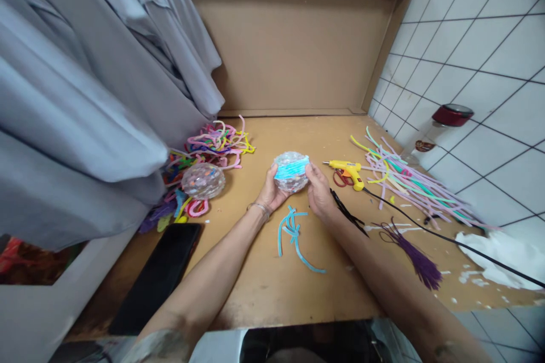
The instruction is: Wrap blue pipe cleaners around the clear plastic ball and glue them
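Note:
Both my hands hold a clear, bumpy round piece point(293, 186) over the middle of the table. Rows of bright blue fuzzy strips point(292, 168) lie side by side across its face. The fingers of my left hand point(271, 188) wrap its left and lower side. My right hand point(318, 186) grips its right edge, thumb near the ends of the strips. Loose blue pipe cleaners point(293, 231) lie in a small tangle on the table just below the hands. What the far side of the piece looks like is hidden.
At left sit another clear round piece point(203, 181), a colourful pipe cleaner heap point(221, 142) and a black phone point(159, 278). To the right are a yellow glue gun point(347, 170) with its cord, red-handled scissors point(340, 179), pastel pipe cleaners point(419, 184), a purple bundle point(415, 261) and a jar point(438, 130).

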Demonstrator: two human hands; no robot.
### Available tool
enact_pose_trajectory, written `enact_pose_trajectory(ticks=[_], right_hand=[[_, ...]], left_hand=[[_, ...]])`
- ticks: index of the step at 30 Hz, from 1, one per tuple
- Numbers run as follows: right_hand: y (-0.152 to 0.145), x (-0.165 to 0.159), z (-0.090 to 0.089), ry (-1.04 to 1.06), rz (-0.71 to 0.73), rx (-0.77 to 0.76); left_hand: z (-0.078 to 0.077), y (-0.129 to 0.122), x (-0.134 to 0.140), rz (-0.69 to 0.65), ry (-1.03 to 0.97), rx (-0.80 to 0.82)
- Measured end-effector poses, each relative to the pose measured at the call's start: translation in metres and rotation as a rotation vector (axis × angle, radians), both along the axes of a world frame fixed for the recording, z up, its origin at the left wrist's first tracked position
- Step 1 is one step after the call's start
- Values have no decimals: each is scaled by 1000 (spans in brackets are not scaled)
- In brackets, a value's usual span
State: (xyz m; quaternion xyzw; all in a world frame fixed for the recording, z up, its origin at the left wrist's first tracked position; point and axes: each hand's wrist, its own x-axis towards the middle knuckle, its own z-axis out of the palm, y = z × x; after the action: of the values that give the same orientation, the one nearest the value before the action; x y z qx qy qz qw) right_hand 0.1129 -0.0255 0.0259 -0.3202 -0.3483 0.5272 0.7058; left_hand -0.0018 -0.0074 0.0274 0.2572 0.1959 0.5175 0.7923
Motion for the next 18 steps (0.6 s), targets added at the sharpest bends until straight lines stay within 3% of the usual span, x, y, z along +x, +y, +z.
enact_pose_trajectory(ticks=[6,18], right_hand=[[-9,-5,6,-9,13,-5],[0,9,7,-1,237,-46]], left_hand=[[-3,2,0,2,23,30],[2,0,0,-40,32,13]])
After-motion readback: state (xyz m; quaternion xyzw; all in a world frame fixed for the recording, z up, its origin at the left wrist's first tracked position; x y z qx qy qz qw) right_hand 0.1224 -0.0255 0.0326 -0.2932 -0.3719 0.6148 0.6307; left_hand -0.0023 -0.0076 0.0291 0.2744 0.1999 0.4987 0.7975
